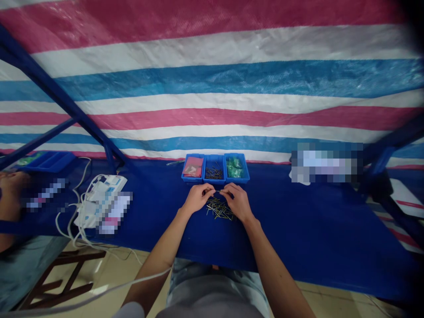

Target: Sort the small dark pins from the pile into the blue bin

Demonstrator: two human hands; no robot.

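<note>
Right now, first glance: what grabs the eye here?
The big pink, white and blue striped tarpaulin fills the top of the view. Below it, centre, the left hand and right hand meet above a loose pile of thin metal pins on a blue table cover, with three blue bins just beyond.

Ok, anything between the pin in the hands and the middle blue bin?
Nothing visible. Only blue table cover lies between the pin, held by the left hand and right hand, and the middle blue bin; the loose pin pile sits under the hands.
</note>
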